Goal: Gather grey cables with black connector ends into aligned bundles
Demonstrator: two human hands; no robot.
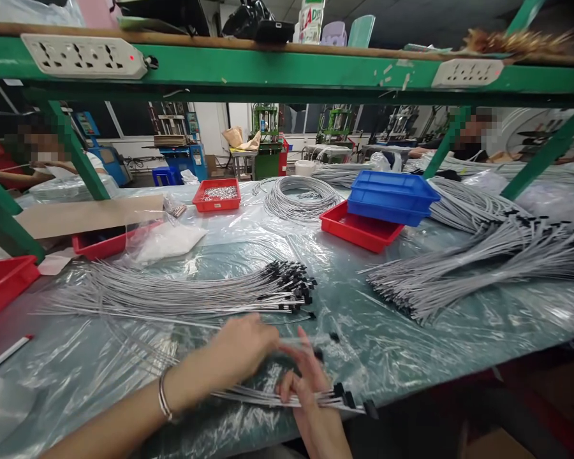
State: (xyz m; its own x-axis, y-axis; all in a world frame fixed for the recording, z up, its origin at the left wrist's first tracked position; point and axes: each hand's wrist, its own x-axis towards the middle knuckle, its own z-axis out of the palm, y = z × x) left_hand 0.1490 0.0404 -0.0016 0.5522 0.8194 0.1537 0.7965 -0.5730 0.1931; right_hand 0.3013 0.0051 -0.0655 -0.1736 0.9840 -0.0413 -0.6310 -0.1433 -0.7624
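Right hand: your right hand (316, 424) is curled round a small sheaf of grey cables (249, 395), just by the near edge of the plastic-covered counter (411, 357).
Left hand: your left hand (249, 344) sits just beside the right fingertips, blurred; you cannot tell from this view whether it grips anything.
Slip risk: the sheaf lies across your right palm under bent fingers; a loosened grip could let single cables slide out, and the near edge is close enough for them to drop over.
Tangle risk: the tails run left under your left forearm towards the larger bundle (182, 290); a quick pull could drag or cross them.
Cable look: thin, pale grey and slightly bowed, with blocky black ends (370, 408) stepped unevenly, not flush.
Stray end: another black tip (333, 337) shows beyond your right fingers; its cable is too blurred to follow.
Larger bundle: beyond your hands, left of the counter's middle, black tips pointing right.
Cable pile: a thick pile (425, 287) lies towards the counter's right edge.
Trays: a blue tray (392, 196) rests on a red tray (358, 231), nearer the far edge.
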